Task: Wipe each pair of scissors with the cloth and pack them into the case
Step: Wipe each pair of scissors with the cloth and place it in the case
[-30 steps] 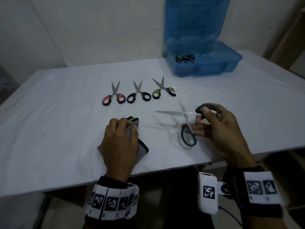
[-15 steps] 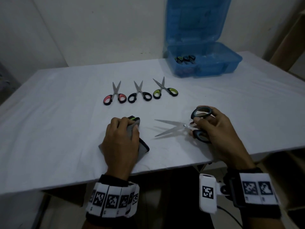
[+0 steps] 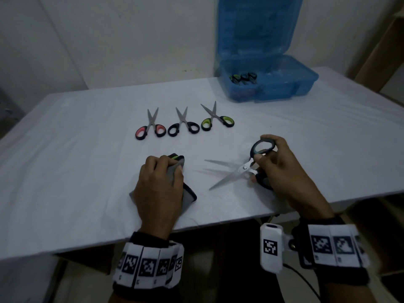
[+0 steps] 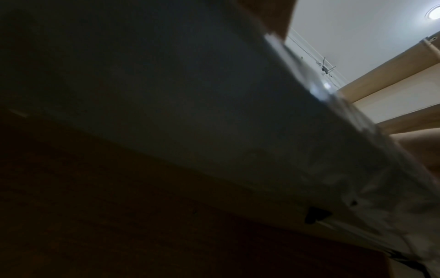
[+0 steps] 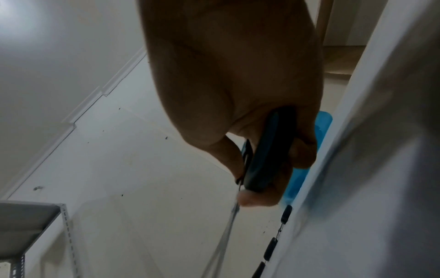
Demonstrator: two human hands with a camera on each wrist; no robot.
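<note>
My right hand [image 3: 282,169] grips the grey-handled scissors [image 3: 242,169] by both handle loops, a little above the table, blades spread and pointing left. In the right wrist view the fingers [image 5: 257,197] curl round a dark handle [image 5: 269,150]. My left hand [image 3: 158,186] lies on the grey cloth [image 3: 185,197], fingers curled over it, with a green-and-black scissor handle [image 3: 175,156] poking out beyond the fingertips. Three more pairs lie in a row farther back: pink-handled [image 3: 149,127], black-handled [image 3: 183,125] and green-handled [image 3: 215,120]. The left wrist view is dark.
The open blue case [image 3: 306,84] stands at the back right against the wall, with scissor handles [image 3: 243,78] showing in its left compartment and its lid [image 3: 258,25] upright. The white table [image 3: 65,160] has its front edge just under my wrists.
My right hand turned the grey scissors: the blades swung round to point left and the handles came closer together. The left hand stayed on the cloth.
</note>
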